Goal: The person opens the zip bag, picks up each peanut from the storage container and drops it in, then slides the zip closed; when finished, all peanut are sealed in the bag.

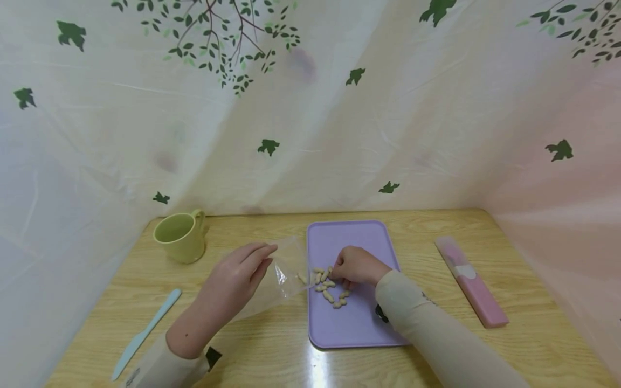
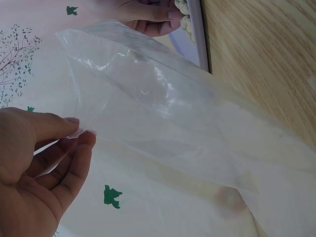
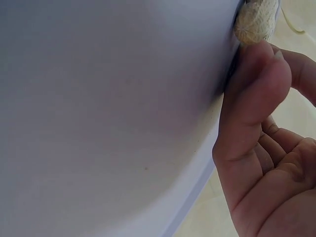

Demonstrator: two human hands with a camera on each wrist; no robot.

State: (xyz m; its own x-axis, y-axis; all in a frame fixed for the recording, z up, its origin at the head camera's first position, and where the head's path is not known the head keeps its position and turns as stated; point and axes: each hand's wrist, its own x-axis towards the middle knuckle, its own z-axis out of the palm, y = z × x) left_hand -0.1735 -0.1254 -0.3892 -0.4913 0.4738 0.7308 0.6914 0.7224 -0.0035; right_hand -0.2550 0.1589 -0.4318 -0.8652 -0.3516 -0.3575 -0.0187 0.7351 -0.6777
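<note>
My left hand (image 1: 242, 275) pinches the rim of a clear plastic bag (image 1: 286, 269) between thumb and fingers; in the left wrist view the bag (image 2: 148, 94) spreads out from those fingertips. Several peanuts in their shells (image 1: 328, 296) lie on the left half of a purple tray (image 1: 359, 323). One more peanut (image 1: 302, 278) shows through the bag beside the tray's edge. Over the tray, my right hand (image 1: 356, 265) has its fingers bent down at the pile. In the right wrist view a peanut (image 3: 256, 22) is at its thumb and fingertips, which appear to pinch it.
A yellow-green mug (image 1: 179, 237) stands at the back left. Nearer on the left lies a light blue plastic knife (image 1: 145, 334). A pink case (image 1: 473, 285) lies to the tray's right. A leaf-patterned curtain (image 1: 330, 118) surrounds the wooden table (image 1: 271, 355).
</note>
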